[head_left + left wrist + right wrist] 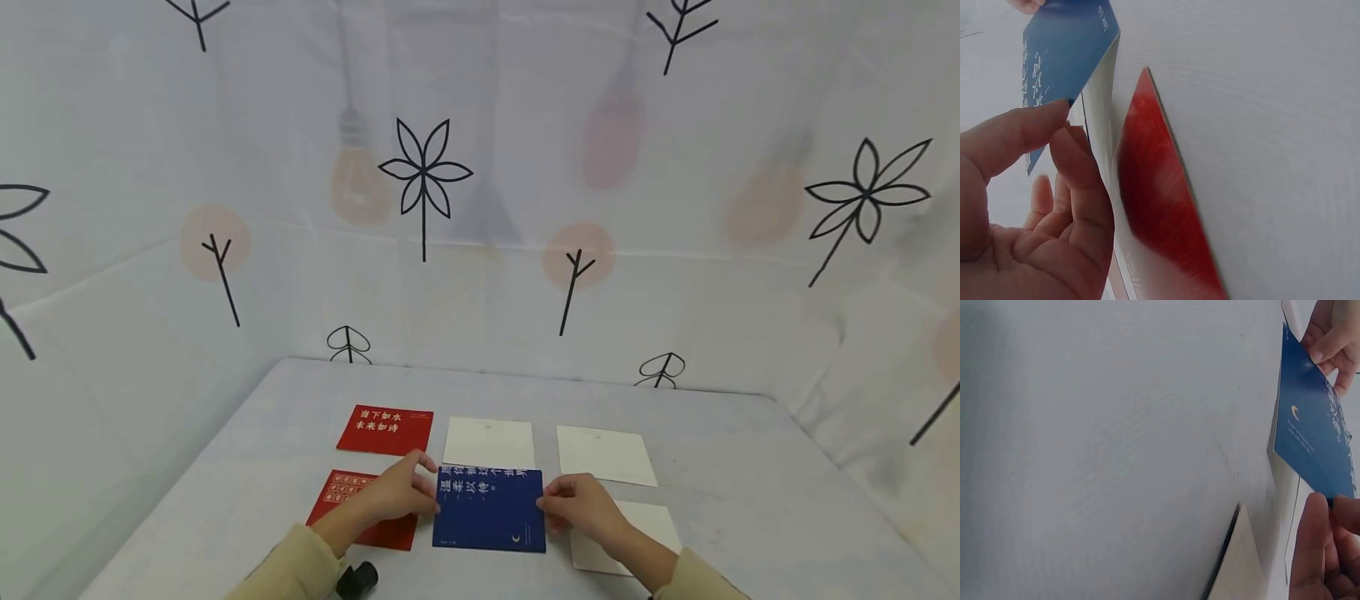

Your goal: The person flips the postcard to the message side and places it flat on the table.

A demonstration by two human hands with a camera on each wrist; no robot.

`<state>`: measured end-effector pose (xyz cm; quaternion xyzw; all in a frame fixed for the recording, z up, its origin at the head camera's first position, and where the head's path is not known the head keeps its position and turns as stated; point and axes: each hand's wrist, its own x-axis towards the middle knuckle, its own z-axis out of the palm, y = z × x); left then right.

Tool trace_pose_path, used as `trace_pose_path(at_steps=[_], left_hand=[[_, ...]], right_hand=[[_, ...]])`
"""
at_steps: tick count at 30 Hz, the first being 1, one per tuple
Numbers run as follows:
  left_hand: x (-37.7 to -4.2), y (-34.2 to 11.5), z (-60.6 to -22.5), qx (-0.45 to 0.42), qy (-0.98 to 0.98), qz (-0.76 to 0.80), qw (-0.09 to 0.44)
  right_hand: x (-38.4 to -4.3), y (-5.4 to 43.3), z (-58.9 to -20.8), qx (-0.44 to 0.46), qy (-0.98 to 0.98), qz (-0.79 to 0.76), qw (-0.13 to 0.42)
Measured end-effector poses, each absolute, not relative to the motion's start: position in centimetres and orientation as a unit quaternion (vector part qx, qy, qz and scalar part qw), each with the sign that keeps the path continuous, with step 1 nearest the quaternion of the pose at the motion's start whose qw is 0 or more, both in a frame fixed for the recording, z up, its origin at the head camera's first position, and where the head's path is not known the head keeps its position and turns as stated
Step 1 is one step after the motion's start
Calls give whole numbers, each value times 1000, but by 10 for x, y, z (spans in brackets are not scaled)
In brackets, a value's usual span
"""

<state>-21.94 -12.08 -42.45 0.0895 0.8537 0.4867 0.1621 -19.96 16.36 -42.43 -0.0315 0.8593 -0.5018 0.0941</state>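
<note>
A blue postcard (pixel 490 521) with white lettering and a small crescent moon is held between both hands, raised a little off the table. My left hand (pixel 401 492) pinches its left edge between thumb and forefinger, as the left wrist view also shows. On the opposite edge, my right hand (pixel 585 508) pinches the card the same way. Under and beside the left hand lies a red card (pixel 390 533) with boxed characters, partly covered. Beneath the right hand and wrist is a white card (pixel 648 525), also partly hidden.
Behind the blue card, a back row holds a red card (pixel 385 431) with white writing and two white cards, one central (pixel 489 442) and one to the right (pixel 606 454). A small black object (pixel 358 579) is by the left sleeve. Patterned cloth (pixel 480 308) hangs behind the white table (pixel 225 500).
</note>
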Motion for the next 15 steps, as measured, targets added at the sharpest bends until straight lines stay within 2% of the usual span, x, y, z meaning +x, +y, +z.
trace_pose_path(at_steps=[15], left_hand=[[-224, -127, -424, 88, 855, 489, 147]], right_hand=[[-210, 177, -423, -66, 769, -620, 140]])
